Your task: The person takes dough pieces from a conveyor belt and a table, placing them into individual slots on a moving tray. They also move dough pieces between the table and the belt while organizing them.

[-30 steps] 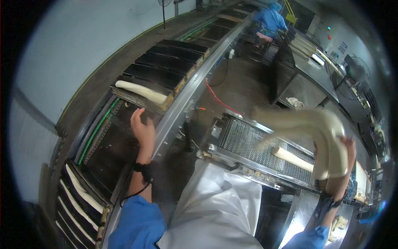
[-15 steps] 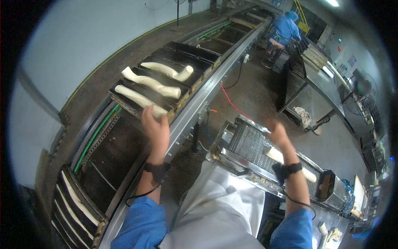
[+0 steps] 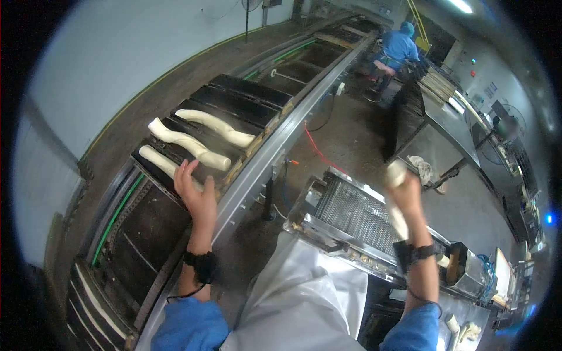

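Observation:
My right hand (image 3: 407, 196) is closed around a pale dough roll (image 3: 397, 222), lifted over the edge of a metal mesh belt (image 3: 351, 213). One end of the roll sticks up above my fingers. On the left, my left hand (image 3: 197, 190) is open with fingers spread, over the near end of a straight dough roll (image 3: 157, 159) in a black tray; contact is hard to make out. Beside that roll lie a twisted dough roll (image 3: 190, 144) and a wavy dough roll (image 3: 215, 126), each in its own black trough.
Black troughs (image 3: 234, 105) stand on a long conveyor with a metal side rail (image 3: 275, 137). More trays with thin dough strips (image 3: 99, 301) are at lower left. Another person (image 3: 395, 52) in blue sits farther back, near a metal table (image 3: 448, 131). Dough pieces (image 3: 465, 333) lie at lower right.
My right hand has closed on a dough roll and raised it from the mesh belt. My left hand and the trays appear lower and farther left. The farthest roll in the troughs lies straighter.

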`<state>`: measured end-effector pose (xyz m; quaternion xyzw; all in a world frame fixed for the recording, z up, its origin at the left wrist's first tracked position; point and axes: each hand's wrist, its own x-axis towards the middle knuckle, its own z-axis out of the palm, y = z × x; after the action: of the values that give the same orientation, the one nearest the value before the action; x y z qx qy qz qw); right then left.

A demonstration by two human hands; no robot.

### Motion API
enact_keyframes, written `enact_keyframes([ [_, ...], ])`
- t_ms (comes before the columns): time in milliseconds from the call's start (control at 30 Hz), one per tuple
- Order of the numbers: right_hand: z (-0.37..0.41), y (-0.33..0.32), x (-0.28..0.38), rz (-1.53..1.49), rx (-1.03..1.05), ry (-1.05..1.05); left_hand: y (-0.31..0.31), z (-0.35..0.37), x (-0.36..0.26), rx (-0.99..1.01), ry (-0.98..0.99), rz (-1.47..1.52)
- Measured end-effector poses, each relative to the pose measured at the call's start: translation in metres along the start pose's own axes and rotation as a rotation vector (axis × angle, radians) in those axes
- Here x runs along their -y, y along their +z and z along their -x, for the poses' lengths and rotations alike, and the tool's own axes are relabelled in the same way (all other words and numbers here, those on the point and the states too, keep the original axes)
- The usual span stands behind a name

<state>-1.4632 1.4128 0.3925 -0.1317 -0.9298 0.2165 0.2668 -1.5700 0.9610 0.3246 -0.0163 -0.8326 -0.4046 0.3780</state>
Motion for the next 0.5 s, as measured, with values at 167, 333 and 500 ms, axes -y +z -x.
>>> enact_keyframes([
  [167, -0.062, -0.099, 0.096, -1.092, 0.029, -0.021, 0.023, -0.015, 0.002, 0.021, -0.217, 0.354],
  [333, -0.052, -0.110, 0.161, -1.333, 0.208, -0.409, 0.032, -0.028, 0.000, 0.047, -0.453, 0.239],
  [500, -0.022, -0.073, 0.095, -0.903, 0.324, -0.105, 0.041, -0.044, 0.101, -0.037, -0.579, 0.094],
])
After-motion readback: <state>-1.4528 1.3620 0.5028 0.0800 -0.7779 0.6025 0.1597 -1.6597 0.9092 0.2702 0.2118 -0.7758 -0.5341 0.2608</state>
